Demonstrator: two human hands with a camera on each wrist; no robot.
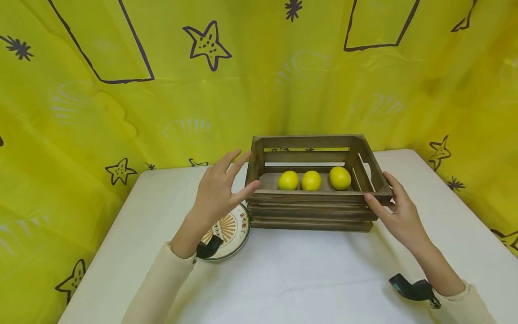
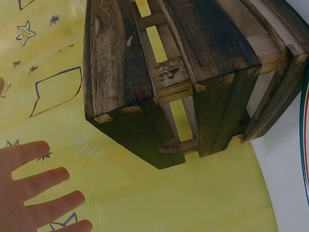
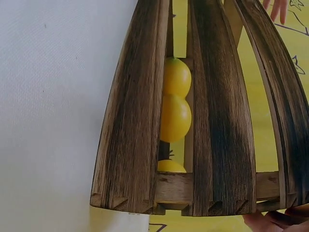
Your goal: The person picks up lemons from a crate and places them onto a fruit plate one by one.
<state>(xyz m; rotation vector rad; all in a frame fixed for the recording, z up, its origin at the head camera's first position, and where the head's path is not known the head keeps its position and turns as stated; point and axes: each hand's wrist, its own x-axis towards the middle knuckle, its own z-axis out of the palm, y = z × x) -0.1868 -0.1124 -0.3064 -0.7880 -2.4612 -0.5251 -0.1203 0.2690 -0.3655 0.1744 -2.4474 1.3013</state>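
Observation:
A dark brown slatted wooden crate (image 1: 311,211) stands on the table with three round yellow fruits (image 1: 311,181) inside. My right hand (image 1: 400,218) grips its right end, thumb on the front corner and fingers at the end wall. Low in the right wrist view, fingers (image 3: 270,222) show at the crate's edge. My left hand (image 1: 220,189) is spread beside the left end of the crate, thumb overlapping the front corner in the head view. In the left wrist view its straight fingers (image 2: 53,181) stand apart from the crate (image 2: 120,72).
A round white plate (image 1: 243,225) with a dark green rim and an orange print lies left of the crate, partly under my left wrist in view. The white tabletop (image 1: 291,279) reaches back to a yellow patterned cloth (image 1: 251,99). Each wrist wears a dark strap.

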